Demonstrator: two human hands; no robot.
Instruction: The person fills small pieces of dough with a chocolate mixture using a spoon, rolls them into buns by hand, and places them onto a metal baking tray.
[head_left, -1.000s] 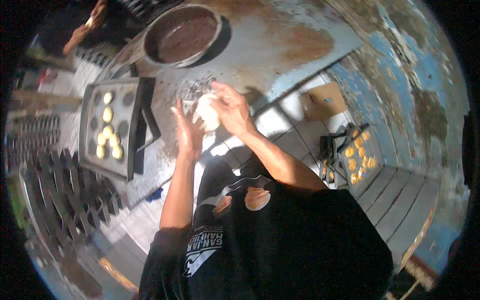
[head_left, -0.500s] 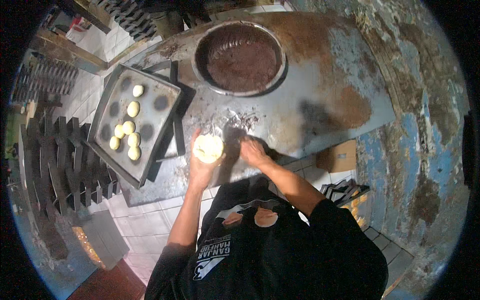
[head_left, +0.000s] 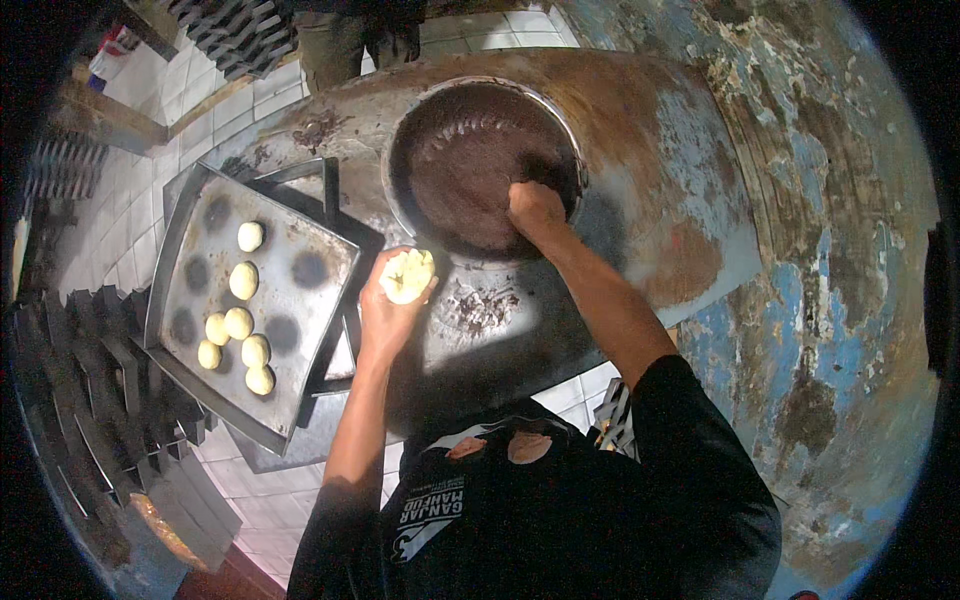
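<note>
A: Starting at the far left, what is beside you?

B: A metal baking tray (head_left: 310,310), askew at the tabletop's (head_left: 650,200) left end, probably so its pale dough balls (head_left: 243,280) stay within your left arm's reach. Most sit near one another; a few touch.

A: And next?

B: Your left hand (head_left: 388,305), cupped around a flattened dough piece (head_left: 407,275) with its face turned up. The palm likely props it because it looks too soft to keep shape alone.

A: Further right?

B: A round metal basin (head_left: 565,125) of dark brown, crumbly mass (head_left: 455,175), set beyond the dough, presumably so either arm can get to it. Your right hand (head_left: 537,210) is inside, fingers curled downward; their tips are hidden, so I cannot tell whether they hold anything.

A: Counts?

B: Seven balls on one tray, one piece in your left hand, one basin.
</note>
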